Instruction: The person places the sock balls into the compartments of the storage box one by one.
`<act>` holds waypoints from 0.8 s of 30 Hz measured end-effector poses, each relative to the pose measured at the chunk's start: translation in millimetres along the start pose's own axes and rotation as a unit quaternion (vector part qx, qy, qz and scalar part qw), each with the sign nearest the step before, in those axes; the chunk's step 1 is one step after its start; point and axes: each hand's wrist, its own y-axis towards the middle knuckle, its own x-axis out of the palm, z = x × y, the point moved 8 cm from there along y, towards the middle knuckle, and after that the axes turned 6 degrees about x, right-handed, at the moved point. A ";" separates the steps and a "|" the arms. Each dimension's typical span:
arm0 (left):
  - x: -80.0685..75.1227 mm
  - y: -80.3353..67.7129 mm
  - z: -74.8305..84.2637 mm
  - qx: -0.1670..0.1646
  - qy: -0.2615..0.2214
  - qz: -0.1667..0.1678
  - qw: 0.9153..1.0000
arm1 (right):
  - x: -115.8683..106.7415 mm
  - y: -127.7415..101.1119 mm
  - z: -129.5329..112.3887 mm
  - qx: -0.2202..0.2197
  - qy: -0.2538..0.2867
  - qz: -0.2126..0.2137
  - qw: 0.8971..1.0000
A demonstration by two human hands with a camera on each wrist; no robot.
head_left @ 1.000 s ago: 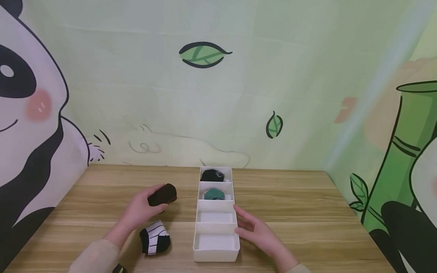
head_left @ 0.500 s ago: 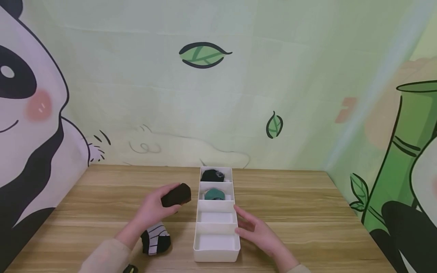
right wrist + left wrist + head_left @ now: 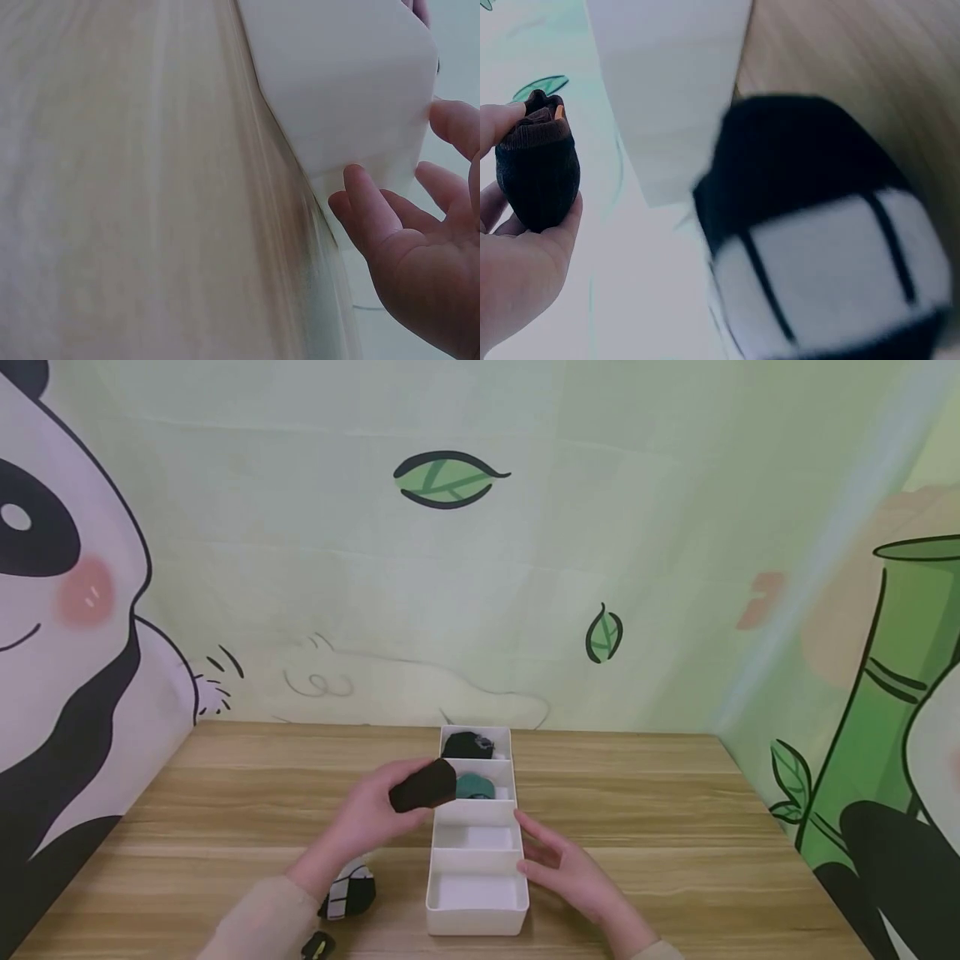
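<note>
A rolled dark brown sock (image 3: 422, 787) is pinched between the thumb and fingers of my left hand (image 3: 375, 814); its ribbed cuff and a bit of orange show in the left wrist view. It overlaps the left rim of a white divided box (image 3: 477, 923) in the head view. Fingertips of my right hand (image 3: 558, 870) rest along the box's right wall, the fingers loosely spread. Inside the box, a black sock (image 3: 467, 746) fills the farthest compartment and a green sock (image 3: 476, 787) the second; the two nearer compartments hold nothing.
On the wooden table (image 3: 637, 810), a black-and-white striped sock (image 3: 352, 893) lies left of the box, partly behind my left forearm. Nearer me is a small black and yellow item (image 3: 318, 946), cut by the sleeve. A printed cloth backdrop (image 3: 480, 593) stands behind.
My left hand has carried the dark brown sock rightward, from over the table to the box's left edge. More of the black and yellow item shows. My right hand has stayed put.
</note>
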 end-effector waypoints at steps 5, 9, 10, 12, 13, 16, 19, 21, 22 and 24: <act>9.8 7.1 11.9 0.020 -0.004 -0.005 1.000 | 0.1 -0.3 -0.3 -0.005 -0.006 -0.001 1.000; 18.5 10.8 20.0 0.046 -0.012 -0.018 0.999 | 0.1 -1.0 -0.8 -0.011 -0.010 -0.002 1.000; 20.6 11.6 21.8 0.051 -0.014 -0.021 0.998 | 0.1 -1.2 -1.4 -0.012 -0.010 -0.002 1.000; 24.6 13.0 24.9 0.062 -0.017 -0.028 0.998 | 0.3 -1.4 -2.0 -0.013 -0.008 -0.003 1.000; 26.4 13.7 25.9 0.064 -0.018 -0.030 0.997 | 0.3 -1.3 -2.0 -0.014 -0.006 -0.003 1.000; 31.6 15.3 30.1 0.078 -0.017 -0.036 0.996 | 0.6 -1.3 -2.1 -0.015 0.000 -0.006 1.000; 37.4 17.3 34.4 0.100 -0.015 -0.043 0.994 | 0.4 -0.7 -0.6 -0.015 0.005 -0.008 1.000; 41.5 18.3 36.7 0.113 -0.015 -0.050 0.992 | 0.1 -0.5 0.2 -0.014 0.006 -0.007 1.000; 43.5 18.5 37.3 0.117 -0.012 -0.053 0.992 | -0.4 -0.4 0.7 -0.014 0.005 -0.006 1.000; 47.4 18.9 38.1 0.121 -0.012 -0.060 0.991 | -0.9 -0.1 1.5 -0.014 0.004 -0.006 1.000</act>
